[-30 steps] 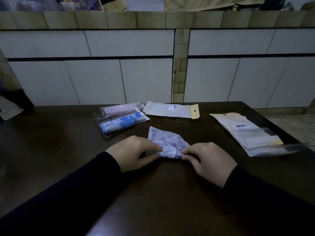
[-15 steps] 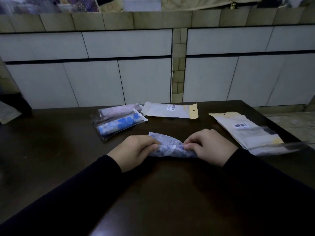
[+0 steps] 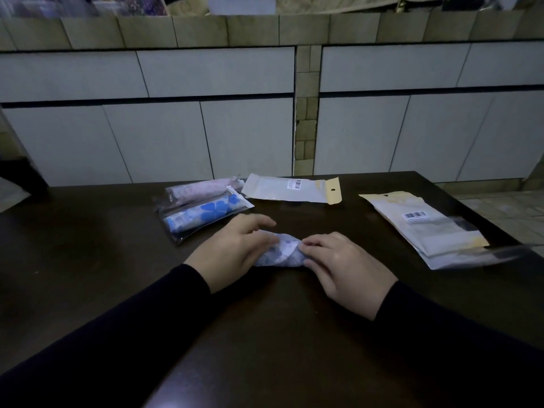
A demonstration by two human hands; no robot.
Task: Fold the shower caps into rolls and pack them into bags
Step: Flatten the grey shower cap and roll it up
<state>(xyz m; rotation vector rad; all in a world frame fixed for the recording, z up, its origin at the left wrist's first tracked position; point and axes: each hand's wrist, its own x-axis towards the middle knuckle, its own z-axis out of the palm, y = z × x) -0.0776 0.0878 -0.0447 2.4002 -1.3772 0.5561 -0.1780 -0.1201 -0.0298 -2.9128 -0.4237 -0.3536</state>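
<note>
Your left hand (image 3: 235, 251) lies palm-down on the dark brown, smooth wooden table (image 3: 88, 260), its fingers stretched nearly straight over the left end of the pale blue-and-white patterned, thin, crinkly shower cap (image 3: 279, 254), pressing it flat rather than curling round it. Your right hand (image 3: 344, 266) also rests palm-down, but its fingers bend at the knuckles and, with the thumb below, pinch the right end of that cap. Both forearms come in from the near edge in black long sleeves (image 3: 132, 328).

The cap is a short, soft, half-rolled bundle lying crosswise, squeezed between your two hands and touching both; only its middle shows.

Beyond the cap and to its left lie two clear, glossy plastic bags side by side, touching: the bag with a blue-flowered roll (image 3: 203, 219) sits just beside your left fingertips, and the bag with a pale pink roll (image 3: 200, 191) lies behind it. Straight beyond the cap is a flat white empty bag with a tan hang tab and barcode label (image 3: 291, 189). Well to the cap's right lies a loose stack of similar flat white bags (image 3: 426, 231), reaching the table's right edge.
</note>
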